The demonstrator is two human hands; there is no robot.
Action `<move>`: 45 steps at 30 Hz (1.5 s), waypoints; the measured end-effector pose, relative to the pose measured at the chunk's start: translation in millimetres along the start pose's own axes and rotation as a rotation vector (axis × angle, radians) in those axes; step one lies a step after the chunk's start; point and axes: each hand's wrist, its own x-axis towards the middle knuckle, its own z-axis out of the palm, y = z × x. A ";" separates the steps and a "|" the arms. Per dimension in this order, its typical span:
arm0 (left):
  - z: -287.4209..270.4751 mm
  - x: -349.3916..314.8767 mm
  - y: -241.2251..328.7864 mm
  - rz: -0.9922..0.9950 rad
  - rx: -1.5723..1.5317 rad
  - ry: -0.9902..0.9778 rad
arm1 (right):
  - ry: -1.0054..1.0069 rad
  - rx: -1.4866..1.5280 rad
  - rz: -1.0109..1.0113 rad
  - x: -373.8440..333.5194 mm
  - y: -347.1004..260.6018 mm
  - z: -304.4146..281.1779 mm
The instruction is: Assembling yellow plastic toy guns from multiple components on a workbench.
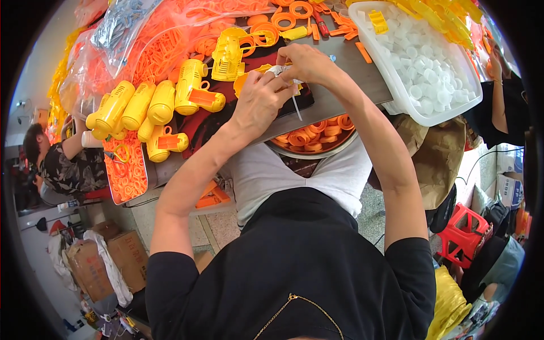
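Observation:
My left hand (262,97) and my right hand (306,63) meet over the table's near edge, fingers closed in a pinch. Between them is a small whitish part (277,70), mostly covered by my fingers. A yellow plastic shell piece (240,85) shows beside and under my left fingers; how firmly it is held is hidden. From below the fingers a thin white strip (297,107) hangs down. Just beyond my left hand lies an open yellow shell half (228,56). Several assembled yellow plastic bodies (161,103) are piled to the left, one with an orange part (203,98) in it.
A white tub (422,116) of translucent caps stands at right. Under the table edge, a metal bowl (340,148) holds orange rings. Orange parts in plastic bags (164,42) fill the far left, above a tray (146,187) of small orange pieces. People sit at both sides.

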 end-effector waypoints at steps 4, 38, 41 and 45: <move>-1.2 -3.1 5.4 -0.020 -0.032 0.015 | -0.023 -0.043 0.008 -5.9 -6.8 -0.6; -7.5 -45.9 23.2 -0.361 -0.035 -0.022 | 0.137 0.023 -0.107 -22.3 -6.5 10.4; -0.3 -46.8 22.9 -0.364 -0.029 -0.027 | 0.103 -0.042 -0.114 -19.6 -8.5 2.9; -1.0 -48.6 23.4 -0.375 -0.051 -0.039 | -0.130 -0.090 -0.156 6.5 -18.6 -46.8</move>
